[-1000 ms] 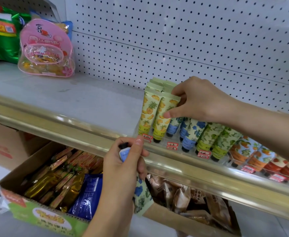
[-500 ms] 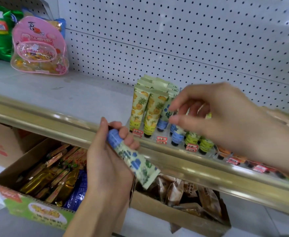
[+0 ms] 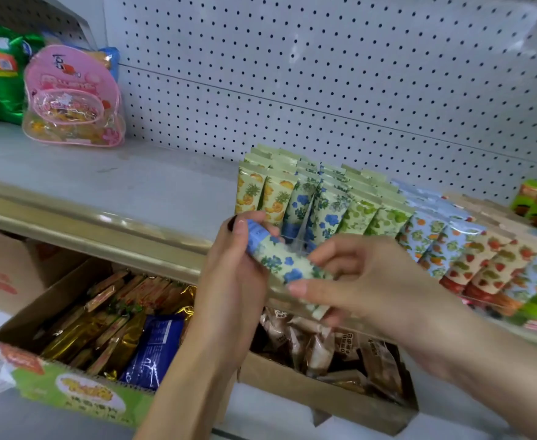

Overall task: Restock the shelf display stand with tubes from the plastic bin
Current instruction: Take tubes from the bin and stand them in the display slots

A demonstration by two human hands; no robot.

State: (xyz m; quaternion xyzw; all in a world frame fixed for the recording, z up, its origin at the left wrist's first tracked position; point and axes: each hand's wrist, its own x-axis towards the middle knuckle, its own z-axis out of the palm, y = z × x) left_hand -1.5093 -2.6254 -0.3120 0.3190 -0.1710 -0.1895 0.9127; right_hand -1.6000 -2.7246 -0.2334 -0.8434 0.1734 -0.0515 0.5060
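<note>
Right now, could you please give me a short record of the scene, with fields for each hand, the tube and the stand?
left hand: grips the blue-flower tube near its cap end
right hand: fingers at the tube's lower end
tube: slanted, cap up-left, in front of the shelf edge, not in the stand
display stand: on the shelf, rows of pineapple, blue-flower, green, orange and strawberry tubes
below shelf: cardboard box of snack packets
</note>
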